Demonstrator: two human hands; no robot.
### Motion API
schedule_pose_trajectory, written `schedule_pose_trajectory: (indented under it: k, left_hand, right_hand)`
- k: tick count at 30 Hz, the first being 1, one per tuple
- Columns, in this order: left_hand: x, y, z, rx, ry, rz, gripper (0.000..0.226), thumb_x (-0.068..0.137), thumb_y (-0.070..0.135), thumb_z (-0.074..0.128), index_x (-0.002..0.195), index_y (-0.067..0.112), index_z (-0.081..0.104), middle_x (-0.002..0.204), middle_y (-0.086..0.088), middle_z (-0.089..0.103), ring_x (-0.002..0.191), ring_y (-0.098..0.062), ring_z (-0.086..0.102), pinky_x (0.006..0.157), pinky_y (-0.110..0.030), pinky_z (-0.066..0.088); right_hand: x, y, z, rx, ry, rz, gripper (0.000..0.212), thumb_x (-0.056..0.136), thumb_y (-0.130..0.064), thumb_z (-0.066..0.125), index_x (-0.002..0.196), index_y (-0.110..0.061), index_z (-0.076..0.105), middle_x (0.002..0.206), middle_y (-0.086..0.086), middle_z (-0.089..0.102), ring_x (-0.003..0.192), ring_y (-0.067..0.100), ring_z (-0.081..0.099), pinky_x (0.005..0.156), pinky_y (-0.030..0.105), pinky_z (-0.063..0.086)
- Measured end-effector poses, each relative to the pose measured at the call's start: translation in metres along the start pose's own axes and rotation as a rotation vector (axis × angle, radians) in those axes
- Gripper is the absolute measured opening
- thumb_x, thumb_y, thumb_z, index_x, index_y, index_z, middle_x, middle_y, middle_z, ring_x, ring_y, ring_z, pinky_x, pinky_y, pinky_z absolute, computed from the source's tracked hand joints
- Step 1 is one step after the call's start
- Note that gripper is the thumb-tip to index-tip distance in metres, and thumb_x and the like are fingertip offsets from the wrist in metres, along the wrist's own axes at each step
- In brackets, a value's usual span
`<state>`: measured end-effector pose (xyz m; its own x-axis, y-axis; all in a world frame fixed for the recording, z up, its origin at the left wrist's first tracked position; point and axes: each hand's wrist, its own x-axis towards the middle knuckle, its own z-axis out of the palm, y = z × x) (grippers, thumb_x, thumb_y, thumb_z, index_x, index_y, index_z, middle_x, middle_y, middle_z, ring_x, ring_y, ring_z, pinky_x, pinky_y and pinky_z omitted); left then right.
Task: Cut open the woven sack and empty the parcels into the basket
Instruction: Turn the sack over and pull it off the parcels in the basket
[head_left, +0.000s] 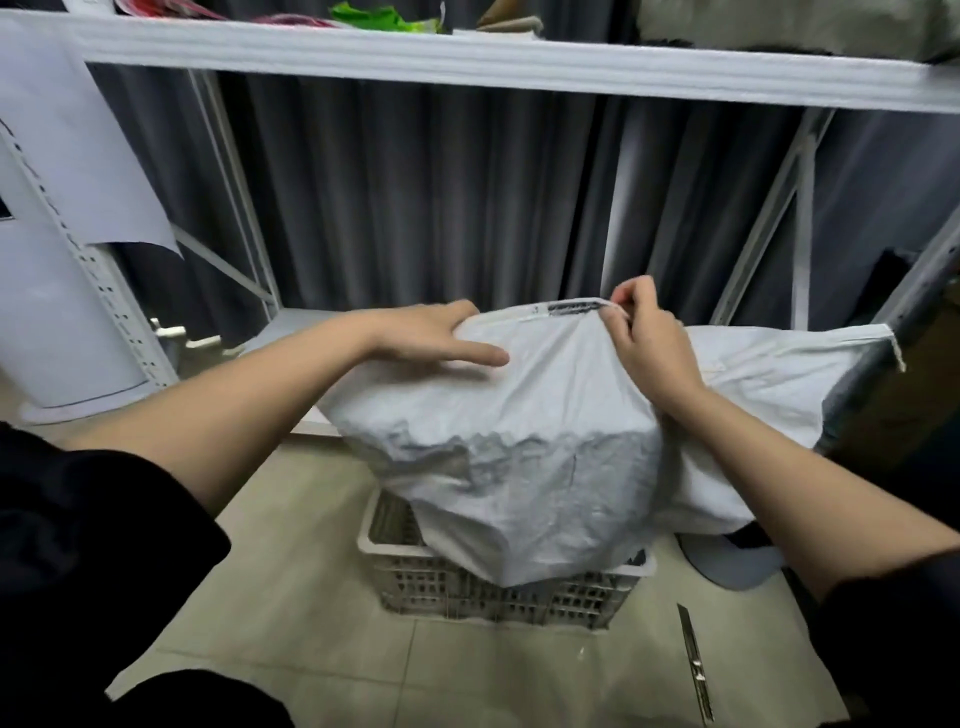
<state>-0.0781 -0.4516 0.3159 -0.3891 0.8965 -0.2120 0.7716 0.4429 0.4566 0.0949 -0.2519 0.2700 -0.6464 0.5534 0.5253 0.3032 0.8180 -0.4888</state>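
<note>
A bulging white woven sack (524, 447) stands upside down over a beige slotted plastic basket (415, 577) on the tiled floor, its sewn bottom seam uppermost. My left hand (431, 335) grips the sack's upper left corner, with the index finger stretched across the fabric. My right hand (649, 338) pinches the seam at the top right of the sack. The parcels are hidden inside the sack. A utility knife (693, 660) lies on the floor to the right of the basket.
A second white sack (779, 374) lies behind on the right. White metal shelving (467, 57) spans above, with dark grey curtains behind it. A shelf upright (104, 291) stands at the left. A grey round object (727, 566) sits on the floor by the basket.
</note>
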Motion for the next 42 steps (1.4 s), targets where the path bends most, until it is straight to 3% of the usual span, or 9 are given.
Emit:
schedule_pose_trajectory:
  k: [4, 8, 15, 20, 23, 30, 35, 39, 42]
  left_hand:
    - [0.006, -0.022, 0.001, 0.284, 0.173, -0.023, 0.103, 0.051, 0.073, 0.073, 0.136, 0.03, 0.033, 0.13, 0.006, 0.049, 0.118, -0.02, 0.051, 0.101, -0.042, 0.043]
    - [0.023, -0.03, 0.022, 0.405, 0.223, -0.128, 0.075, 0.063, 0.06, 0.074, 0.118, 0.019, 0.043, 0.121, -0.001, 0.056, 0.105, -0.024, 0.055, 0.081, -0.033, 0.043]
    - [0.047, -0.056, 0.046, 0.259, 0.431, -0.285, 0.043, 0.078, 0.048, 0.064, 0.104, 0.018, 0.048, 0.119, -0.007, 0.056, 0.108, -0.027, 0.052, 0.087, -0.038, 0.041]
    - [0.047, -0.061, 0.03, -0.132, 0.234, -0.273, 0.055, 0.059, 0.067, 0.064, 0.095, 0.028, 0.051, 0.116, -0.002, 0.057, 0.102, -0.021, 0.054, 0.091, -0.036, 0.045]
    - [0.048, -0.05, 0.032, 0.014, 0.194, -0.262, 0.072, 0.057, 0.083, 0.041, 0.115, 0.04, 0.051, 0.133, -0.003, 0.048, 0.125, -0.025, 0.043, 0.108, -0.044, 0.03]
    - [0.055, -0.008, 0.024, -0.026, 0.279, -0.189, 0.072, 0.071, 0.061, 0.068, 0.132, 0.035, 0.039, 0.134, -0.002, 0.049, 0.122, -0.023, 0.05, 0.103, -0.039, 0.037]
    - [0.061, 0.03, -0.018, 0.296, 0.701, -0.191, 0.03, 0.092, 0.047, 0.044, 0.107, 0.022, 0.052, 0.112, -0.008, 0.065, 0.105, -0.033, 0.06, 0.076, -0.035, 0.037]
    - [0.057, 0.048, -0.047, 0.183, 1.11, -0.106, 0.02, 0.091, 0.028, 0.049, 0.106, 0.014, 0.049, 0.107, -0.014, 0.061, 0.098, -0.037, 0.058, 0.073, -0.042, 0.042]
    - [0.055, 0.042, -0.035, 0.169, 0.855, -0.105, 0.029, 0.094, 0.036, 0.041, 0.111, 0.012, 0.047, 0.113, -0.016, 0.061, 0.102, -0.038, 0.058, 0.076, -0.041, 0.041]
  right_hand:
    - [0.019, -0.001, 0.0, 0.027, 0.156, 0.136, 0.021, 0.098, -0.032, 0.04, 0.107, -0.014, 0.043, 0.093, 0.013, 0.066, 0.085, 0.042, 0.057, 0.068, 0.037, 0.033]
    - [0.013, -0.005, 0.019, -0.024, 0.085, 0.19, 0.019, 0.099, -0.031, 0.035, 0.107, -0.014, 0.04, 0.084, 0.01, 0.059, 0.073, 0.034, 0.047, 0.067, 0.036, 0.03]
    - [0.005, 0.021, 0.029, 0.019, -0.307, 0.111, 0.031, 0.092, -0.025, 0.05, 0.12, -0.02, 0.037, 0.106, -0.001, 0.063, 0.092, 0.029, 0.061, 0.08, 0.043, 0.049]
    - [0.02, 0.044, 0.007, -0.453, -0.421, 0.032, 0.026, 0.092, -0.026, 0.048, 0.113, -0.014, 0.056, 0.115, 0.009, 0.059, 0.108, 0.031, 0.056, 0.076, 0.036, 0.044]
    - [0.022, 0.046, -0.003, -0.585, -0.338, -0.053, 0.027, 0.096, -0.033, 0.042, 0.105, -0.016, 0.061, 0.107, 0.007, 0.061, 0.104, 0.03, 0.058, 0.067, 0.033, 0.036]
    - [0.032, 0.006, -0.031, -0.279, -0.006, -0.025, 0.018, 0.091, -0.019, 0.043, 0.096, -0.023, 0.059, 0.096, 0.003, 0.067, 0.09, 0.031, 0.058, 0.064, 0.033, 0.032]
    - [0.062, -0.031, -0.051, -0.204, 0.113, 0.035, 0.02, 0.092, -0.022, 0.041, 0.101, -0.021, 0.06, 0.098, 0.009, 0.066, 0.092, 0.035, 0.057, 0.065, 0.034, 0.034]
    - [0.079, -0.045, -0.076, -0.169, 0.302, -0.02, 0.016, 0.09, -0.023, 0.045, 0.1, -0.017, 0.056, 0.102, 0.009, 0.063, 0.095, 0.034, 0.056, 0.066, 0.034, 0.033]
    - [0.068, -0.033, -0.077, -0.19, -0.053, -0.155, 0.037, 0.083, -0.037, 0.062, 0.115, -0.023, 0.051, 0.117, 0.002, 0.058, 0.107, 0.023, 0.055, 0.077, 0.036, 0.04]
